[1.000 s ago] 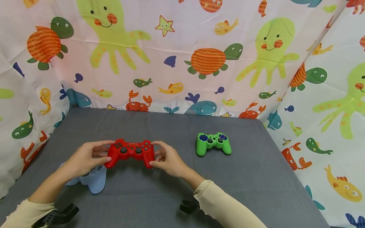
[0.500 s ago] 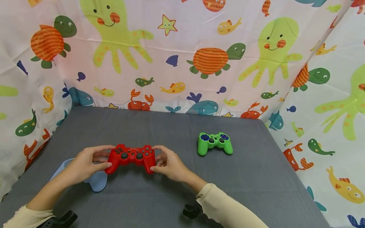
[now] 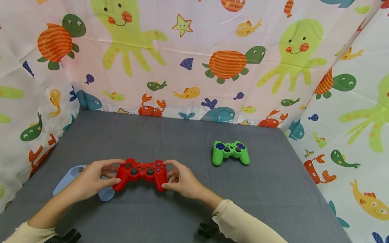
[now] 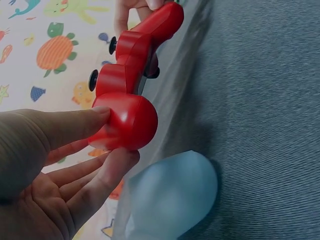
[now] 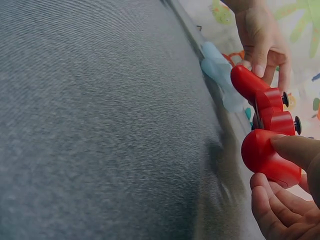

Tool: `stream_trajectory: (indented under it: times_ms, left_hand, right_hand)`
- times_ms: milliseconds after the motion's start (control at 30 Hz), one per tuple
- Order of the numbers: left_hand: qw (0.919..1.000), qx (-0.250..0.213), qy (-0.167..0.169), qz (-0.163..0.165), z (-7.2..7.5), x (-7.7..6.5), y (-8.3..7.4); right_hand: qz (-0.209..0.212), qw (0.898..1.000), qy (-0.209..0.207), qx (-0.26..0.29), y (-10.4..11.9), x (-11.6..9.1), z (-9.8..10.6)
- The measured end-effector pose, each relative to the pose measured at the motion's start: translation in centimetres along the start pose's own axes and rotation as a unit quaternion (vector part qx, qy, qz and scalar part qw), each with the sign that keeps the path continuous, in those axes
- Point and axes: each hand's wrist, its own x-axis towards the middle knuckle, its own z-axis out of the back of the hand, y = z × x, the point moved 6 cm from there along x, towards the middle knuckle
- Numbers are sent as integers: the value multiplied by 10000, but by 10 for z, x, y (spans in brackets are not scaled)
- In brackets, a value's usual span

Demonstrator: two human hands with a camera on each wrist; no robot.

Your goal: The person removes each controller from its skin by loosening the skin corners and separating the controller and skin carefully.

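A red game controller (image 3: 141,172) with black thumbsticks is held up between both hands, and the wrist views show it raised off the grey cloth. My left hand (image 3: 98,177) pinches its left grip, thumb on the near side and fingers beneath and behind. On the opposite side my right hand (image 3: 181,179) pinches the right grip in the same way. A light blue controller-shaped thing (image 3: 68,179) lies on the table below the left hand, partly hidden by that wrist; its rounded end (image 4: 175,192) shows in the left wrist view.
A green game controller (image 3: 231,153) with blue button pads lies at the right back of the grey cloth-covered table (image 3: 258,202). Behind it and at both sides hangs a white curtain (image 3: 194,77) printed with sea animals. Dark devices (image 3: 208,230) are strapped at the wrists.
Both hands have lowered the red controller toward the near side of the table, still gripping it. More of the light blue thing shows left of the wrist. The head view has shifted slightly.
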Motion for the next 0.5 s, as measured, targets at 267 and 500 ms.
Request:
stream_trajectory:
  times_ms: [267, 500]
  left_hand:
    - [9999, 129, 10, 102, -6, -3, 2]
    - [9998, 112, 119, 96, -10, -4, 7]
  right_hand:
    - [14, 9998, 174, 23, -4, -4, -3]
    - [-46, 9996, 267, -9, -8, -5, -7]
